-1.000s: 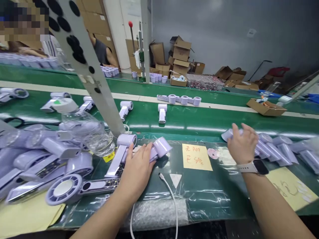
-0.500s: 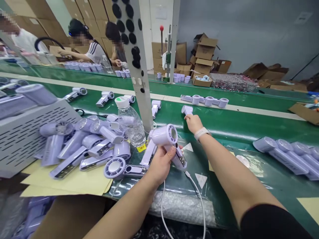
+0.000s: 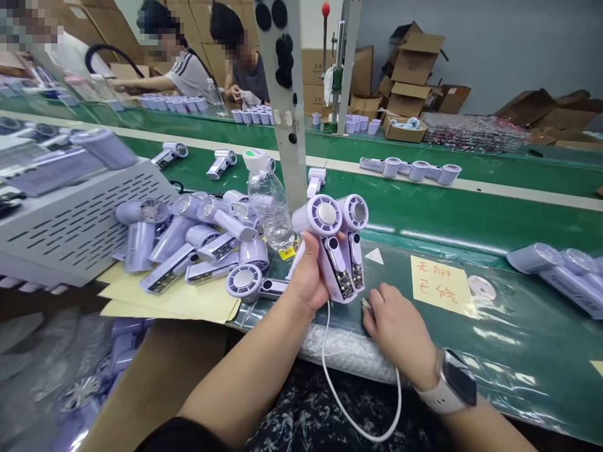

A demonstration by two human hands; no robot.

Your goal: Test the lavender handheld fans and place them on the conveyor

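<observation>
My left hand [image 3: 307, 276] is closed round two lilac hand-held fans [image 3: 338, 242], held upright side by side above the bench edge, their open handles with circuit boards facing me. My right hand [image 3: 394, 329] rests just below and right of them, fingers pinched on the plug end of a white charging cable [image 3: 351, 402] near the fans' bases. The cable loops down over my lap. A watch sits on my right wrist.
A heap of lilac fans [image 3: 198, 245] lies on yellow card at the left, beside a water bottle [image 3: 267, 204] and a grey post [image 3: 288, 94]. More fans [image 3: 556, 270] lie at the right. A yellow note [image 3: 438, 282] sits under plastic. Other people work beyond the green conveyor [image 3: 471, 213].
My right hand came back from the conveyor, and my left now holds two fans instead of one. The right hand has dropped to the cable plug below them. My view shifted left.
</observation>
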